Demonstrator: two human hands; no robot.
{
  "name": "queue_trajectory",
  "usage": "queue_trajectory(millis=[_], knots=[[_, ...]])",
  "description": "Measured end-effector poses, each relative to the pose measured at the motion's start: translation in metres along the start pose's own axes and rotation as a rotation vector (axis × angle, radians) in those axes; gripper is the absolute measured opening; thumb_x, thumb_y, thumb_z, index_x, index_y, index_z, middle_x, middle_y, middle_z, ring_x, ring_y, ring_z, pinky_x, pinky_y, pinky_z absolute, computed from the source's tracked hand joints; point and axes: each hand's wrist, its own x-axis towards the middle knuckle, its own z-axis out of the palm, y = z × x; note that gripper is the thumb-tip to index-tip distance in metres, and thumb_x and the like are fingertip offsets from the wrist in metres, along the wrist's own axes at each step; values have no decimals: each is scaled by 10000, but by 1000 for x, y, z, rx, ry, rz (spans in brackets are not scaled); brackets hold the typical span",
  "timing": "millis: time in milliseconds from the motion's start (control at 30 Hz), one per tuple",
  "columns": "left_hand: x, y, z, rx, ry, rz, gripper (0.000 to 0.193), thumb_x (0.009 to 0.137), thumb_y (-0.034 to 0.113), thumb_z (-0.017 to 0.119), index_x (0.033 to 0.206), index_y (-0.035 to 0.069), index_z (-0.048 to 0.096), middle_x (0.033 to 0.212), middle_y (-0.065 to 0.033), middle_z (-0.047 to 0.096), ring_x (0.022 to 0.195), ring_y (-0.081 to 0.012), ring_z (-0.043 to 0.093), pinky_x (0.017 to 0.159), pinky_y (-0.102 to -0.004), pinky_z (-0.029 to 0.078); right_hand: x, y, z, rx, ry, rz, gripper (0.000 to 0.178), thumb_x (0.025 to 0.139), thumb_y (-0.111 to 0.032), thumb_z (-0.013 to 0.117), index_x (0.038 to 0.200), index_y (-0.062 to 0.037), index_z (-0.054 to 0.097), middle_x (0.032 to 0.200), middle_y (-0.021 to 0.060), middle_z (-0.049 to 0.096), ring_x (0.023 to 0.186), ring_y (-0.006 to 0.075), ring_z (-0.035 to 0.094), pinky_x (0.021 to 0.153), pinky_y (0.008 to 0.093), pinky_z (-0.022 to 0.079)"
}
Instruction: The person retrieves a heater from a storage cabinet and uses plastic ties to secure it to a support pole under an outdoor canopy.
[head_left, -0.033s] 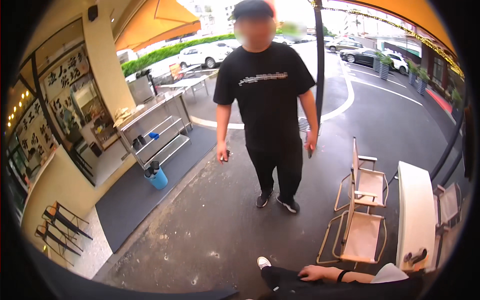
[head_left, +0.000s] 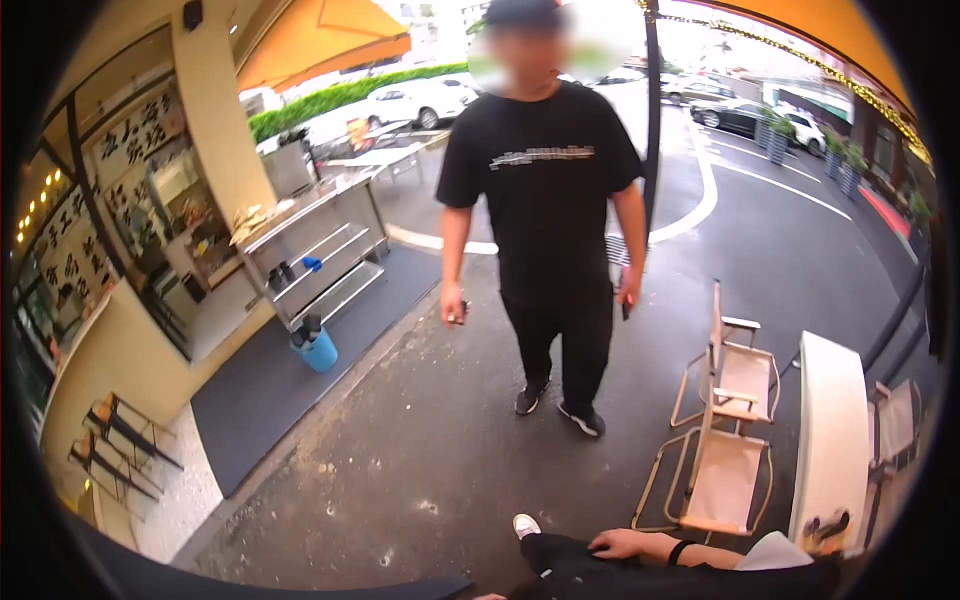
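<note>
My right hand [head_left: 620, 543] rests palm down on the knee of dark trousers [head_left: 575, 562], fingers laid over the cloth and holding nothing. A black band [head_left: 680, 551] circles that wrist, and a white sleeve [head_left: 778, 553] covers the arm farther up. Beyond the knee a white-toed shoe [head_left: 526, 526] shows. Of my left hand, at most a sliver of skin reaches the bottom edge, so its fingers are hidden. Facing me stands a person in a black T-shirt [head_left: 545, 200], with a small dark item in one hand [head_left: 454, 306] and a flat dark object in the other [head_left: 628, 290].
Folding chairs [head_left: 728, 480] stand beside a long pale table [head_left: 830, 440] on the right. At left are a steel shelf unit [head_left: 340, 275], a blue bucket [head_left: 318, 352], a grey mat [head_left: 255, 425] and tall stools [head_left: 115, 445]. Parked cars [head_left: 425, 103] line the background.
The view has shifted a little, so the surroundings sit slightly farther right. The standing person's head has turned somewhat to the right. My right hand stays on the knee.
</note>
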Motion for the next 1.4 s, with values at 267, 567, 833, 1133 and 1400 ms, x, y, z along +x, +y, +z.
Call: queue_trajectory(millis=[267, 567, 833, 1133, 1400], knots=[[96, 69, -112, 726, 150, 134, 361, 921, 368, 622, 893, 8, 650, 818, -158, 683, 771, -265, 649, 709, -423, 513, 185, -29, -140, 33, -519, 19, 397, 973, -400, 540, 1019, -30, 678, 997, 190, 690, 946, 336, 648, 853, 411, 511], [205, 168, -291, 88, 481, -42, 426, 972, 414, 585, 1017, 10, 715, 967, -88, 724, 894, -173, 626, 858, -339, 482, 456, 22, -229, 48, -574, 111, 408, 986, -384, 556, 1167, -38, 676, 1069, 142, 716, 982, 238, 659, 888, 356, 495], [241, 378, -504, 317, 70, -15, 292, 933, 353, 653, 971, 78, 743, 870, 5, 679, 852, -88, 582, 792, -279, 472, 635, -87, -412, 1352, -609, 523, 501, 1001, -480, 504, 979, -16, 693, 939, 89, 703, 729, 144, 637, 698, 305, 534], [289, 439, -664, 425, 417, -55, 200, 893, 241, 710, 835, 58, 654, 778, -45, 687, 734, -127, 616, 695, -320, 500, 855, -160, -464, 112, -528, 220, 350, 892, -326, 600, 1184, -153, 683, 1122, 90, 719, 1057, 259, 668, 944, 355, 503], [314, 541, -810, 493, 925, -393, 267, 839, 416, 692, 853, 150, 670, 842, -70, 714, 809, -260, 686, 718, -408, 524, 1124, -219, -532, 184, -812, 6, 330, 918, -293, 567, 1137, -82, 695, 1043, 101, 725, 987, 198, 656, 900, 341, 495]])
